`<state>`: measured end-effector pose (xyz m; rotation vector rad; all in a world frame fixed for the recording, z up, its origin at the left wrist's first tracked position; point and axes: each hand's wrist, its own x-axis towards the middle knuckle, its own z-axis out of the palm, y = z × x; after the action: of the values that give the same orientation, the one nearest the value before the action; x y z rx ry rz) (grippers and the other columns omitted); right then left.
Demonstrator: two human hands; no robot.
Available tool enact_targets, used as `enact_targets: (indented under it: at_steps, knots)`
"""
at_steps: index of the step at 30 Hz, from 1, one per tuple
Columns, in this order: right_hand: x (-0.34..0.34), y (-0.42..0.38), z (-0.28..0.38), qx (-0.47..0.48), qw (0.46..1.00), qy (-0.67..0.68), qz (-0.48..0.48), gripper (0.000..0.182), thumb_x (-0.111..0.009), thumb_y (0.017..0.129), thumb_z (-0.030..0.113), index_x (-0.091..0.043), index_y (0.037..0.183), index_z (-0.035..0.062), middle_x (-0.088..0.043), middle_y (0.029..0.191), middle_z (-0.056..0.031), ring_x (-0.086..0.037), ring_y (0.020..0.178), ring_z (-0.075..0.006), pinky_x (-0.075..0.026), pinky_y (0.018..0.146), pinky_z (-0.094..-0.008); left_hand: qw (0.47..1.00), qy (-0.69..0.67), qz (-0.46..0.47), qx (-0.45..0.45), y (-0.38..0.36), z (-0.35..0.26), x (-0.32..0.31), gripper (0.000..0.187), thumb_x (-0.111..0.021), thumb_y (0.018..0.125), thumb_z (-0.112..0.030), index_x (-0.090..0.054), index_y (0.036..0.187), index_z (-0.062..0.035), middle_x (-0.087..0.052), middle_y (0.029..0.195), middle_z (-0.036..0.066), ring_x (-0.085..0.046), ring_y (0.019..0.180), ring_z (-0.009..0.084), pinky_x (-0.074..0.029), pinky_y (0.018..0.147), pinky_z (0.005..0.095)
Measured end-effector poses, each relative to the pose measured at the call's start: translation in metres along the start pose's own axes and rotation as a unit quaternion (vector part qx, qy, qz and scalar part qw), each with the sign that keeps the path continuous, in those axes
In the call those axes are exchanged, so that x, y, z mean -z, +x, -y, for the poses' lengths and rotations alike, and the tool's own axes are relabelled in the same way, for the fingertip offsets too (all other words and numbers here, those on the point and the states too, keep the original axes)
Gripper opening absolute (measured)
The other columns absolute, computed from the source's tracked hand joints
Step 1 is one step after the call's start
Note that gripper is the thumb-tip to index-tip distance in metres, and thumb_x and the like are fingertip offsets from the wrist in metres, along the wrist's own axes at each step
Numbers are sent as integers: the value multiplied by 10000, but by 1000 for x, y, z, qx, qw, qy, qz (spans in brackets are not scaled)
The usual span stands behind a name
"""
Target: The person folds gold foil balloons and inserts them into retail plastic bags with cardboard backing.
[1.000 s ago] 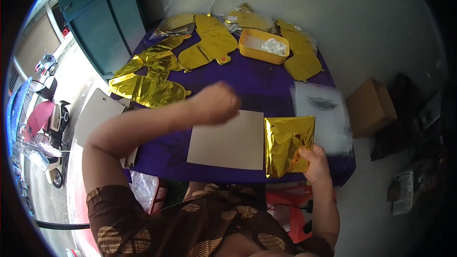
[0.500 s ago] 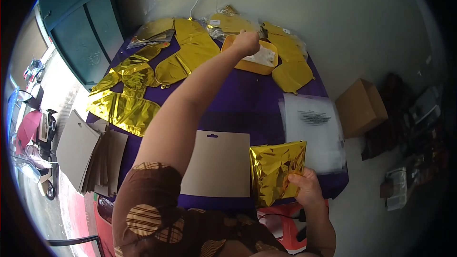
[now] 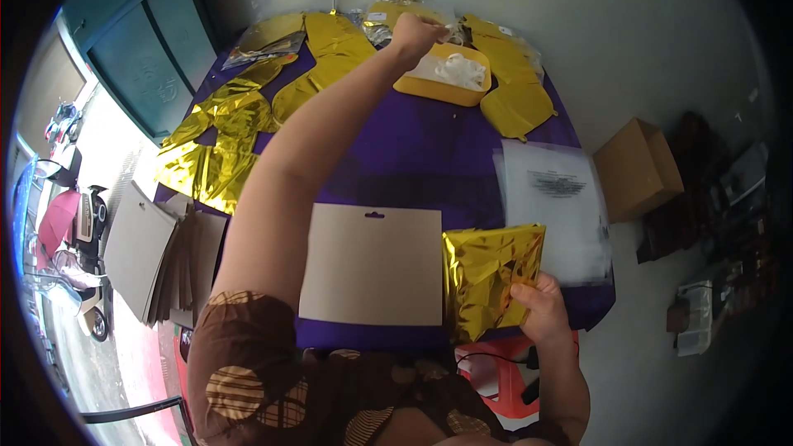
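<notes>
My left hand (image 3: 415, 38) is stretched across the table, over the far left edge of a yellow tray (image 3: 443, 95). Its fingers are drawn together; whatever is in them is too small to make out. Crumpled white, translucent pieces (image 3: 459, 72) lie in the tray. With thumb on top, my right hand (image 3: 541, 307) grips the right edge of a folded gold foil balloon (image 3: 489, 277) at the table's front. Left of that balloon a grey-beige card (image 3: 372, 268) with a hanging slot lies flat.
Gold foil balloons (image 3: 211, 153) are spread at the back and left. Clear printed bags (image 3: 557, 190) lie on the right. A stack of cards (image 3: 153, 252) leans at the left edge. Beyond the right edge is a cardboard box (image 3: 636, 169); a red stool (image 3: 504, 380) stands below.
My left hand has shifted up and back from over the tray's contents to its far left edge, uncovering more white pieces. The right hand keeps holding the folded balloon. The view has shifted slightly.
</notes>
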<state>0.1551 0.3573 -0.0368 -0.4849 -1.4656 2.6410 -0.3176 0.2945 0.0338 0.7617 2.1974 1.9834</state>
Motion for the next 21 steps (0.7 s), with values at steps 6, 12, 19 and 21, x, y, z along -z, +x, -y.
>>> enact_targets:
  at_steps: [6,12,19,21]
  knots:
    - [6,-2,-7,98,995,36,8,346,-588,896,4,-600,1234,-69,-681,1188,-158,-683,1052,-244,-546,953,-378,995,27,99,9,-111,-56,50,222,-743,843,-151,-777,981,20,-743,837,99,-630,682,144,-519,672,302]
    - [3,-8,18,124,992,-25,29,409,-588,931,47,-516,1312,-84,-642,1252,-168,-657,1114,-243,-523,994,-382,931,283,122,-196,-264,-66,94,155,-750,845,-149,-771,919,-15,-728,835,98,-647,790,244,-528,745,377]
    - [-46,11,51,81,983,-121,108,420,-593,950,78,-505,1325,-89,-636,1252,-157,-649,1116,-226,-516,994,-350,817,450,179,-313,-380,-28,101,285,-743,776,-101,-711,1056,-59,-661,994,102,-578,985,303,-488,833,401]
    - [-61,22,55,53,976,-157,140,430,-595,940,74,-509,1326,-94,-645,1239,-153,-658,1094,-209,-524,974,-336,879,363,179,-253,-395,-36,108,351,-738,803,-95,-678,1144,-33,-653,1126,150,-581,1051,341,-491,893,422]
